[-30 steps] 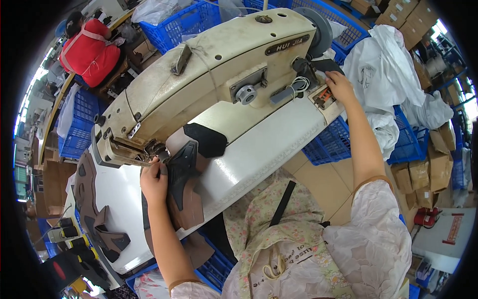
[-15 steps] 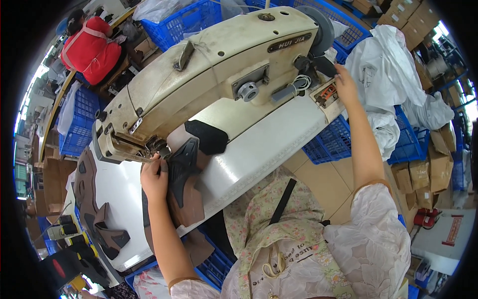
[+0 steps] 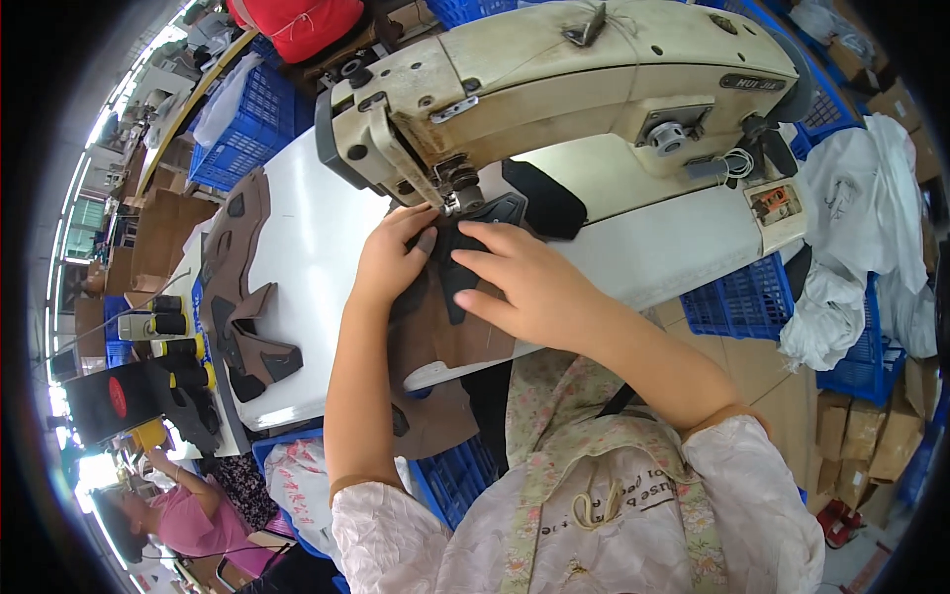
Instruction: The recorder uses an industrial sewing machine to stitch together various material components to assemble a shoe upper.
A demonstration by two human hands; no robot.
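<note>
A cream industrial sewing machine (image 3: 594, 79) stands on a white table (image 3: 317, 247). Under its needle (image 3: 457, 203) lies a brown and black shoe upper piece (image 3: 435, 332). My left hand (image 3: 391, 259) presses the piece down just left of the needle, fingers together on the material. My right hand (image 3: 529, 282) lies flat on the black part of the piece, right of the needle, fingers spread. A black pad (image 3: 544, 203) lies behind the needle on the machine bed.
More brown and black cut pieces (image 3: 242, 287) lie at the table's left. Blue crates (image 3: 757, 302) stand under and behind the table, white bags (image 3: 871, 228) at the right, cardboard boxes (image 3: 861, 436) on the floor. Another person (image 3: 168, 505) sits at lower left.
My right hand left the machine's right end and came down onto the piece by the needle. The view shifted, so the machine now fills the top of the picture.
</note>
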